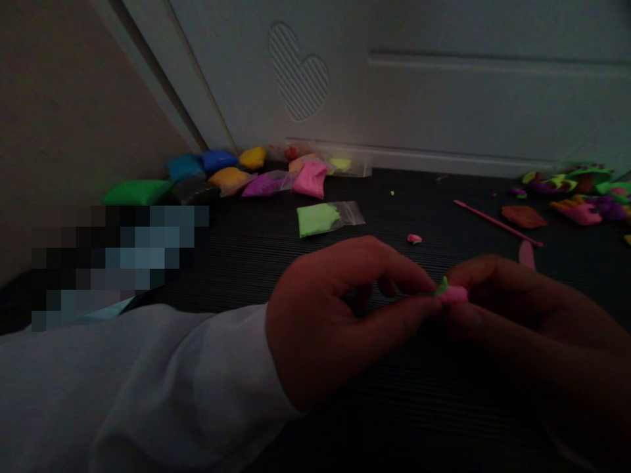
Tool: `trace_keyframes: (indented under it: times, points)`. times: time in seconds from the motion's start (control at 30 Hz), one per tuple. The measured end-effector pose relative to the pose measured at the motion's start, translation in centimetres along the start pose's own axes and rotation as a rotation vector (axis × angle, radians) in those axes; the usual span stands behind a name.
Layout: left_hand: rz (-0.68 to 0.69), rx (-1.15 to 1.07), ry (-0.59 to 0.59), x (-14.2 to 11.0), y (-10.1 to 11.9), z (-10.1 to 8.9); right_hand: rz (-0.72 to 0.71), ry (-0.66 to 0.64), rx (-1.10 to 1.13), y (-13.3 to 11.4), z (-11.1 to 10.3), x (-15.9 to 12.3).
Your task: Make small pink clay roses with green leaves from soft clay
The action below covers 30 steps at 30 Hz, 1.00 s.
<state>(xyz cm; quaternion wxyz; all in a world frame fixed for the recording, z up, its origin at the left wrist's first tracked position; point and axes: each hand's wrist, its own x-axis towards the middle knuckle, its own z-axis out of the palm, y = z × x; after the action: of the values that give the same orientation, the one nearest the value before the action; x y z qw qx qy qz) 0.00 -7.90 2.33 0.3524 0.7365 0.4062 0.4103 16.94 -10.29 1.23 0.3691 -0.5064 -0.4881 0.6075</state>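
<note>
My left hand (340,315), in a white sleeve, pinches a small bit of green clay (442,287) between thumb and forefinger. My right hand (522,309) meets it from the right, its fingers closed on a small pink clay piece (454,294). The green bit touches the pink piece where the fingertips meet. Both hands hover low over a dark ribbed mat (394,394).
A clear bag of light green clay (320,218) lies just beyond my hands. Several coloured clay bags (231,176) sit along the white panel at the back left. A thin pink stick (495,223), a pink scrap (414,238) and shaped clay pieces (576,194) lie to the right.
</note>
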Motion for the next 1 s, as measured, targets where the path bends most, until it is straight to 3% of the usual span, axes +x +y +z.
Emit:
trace_keyframes:
  times: [0.3, 0.73, 1.0]
  points:
    - [-0.190, -0.084, -0.110, 0.35, -0.53, -0.03, -0.071, 0.039, -0.119, 0.35, -0.22, 0.41]
    - [-0.094, -0.057, -0.084, 0.29, -0.62, 0.11, -0.138, 0.038, -0.261, 0.03, -0.25, 0.30]
    - [-0.244, -0.177, -0.152, 0.33, -0.58, 0.18, -0.227, 0.066, -0.331, 0.11, -0.34, 0.37]
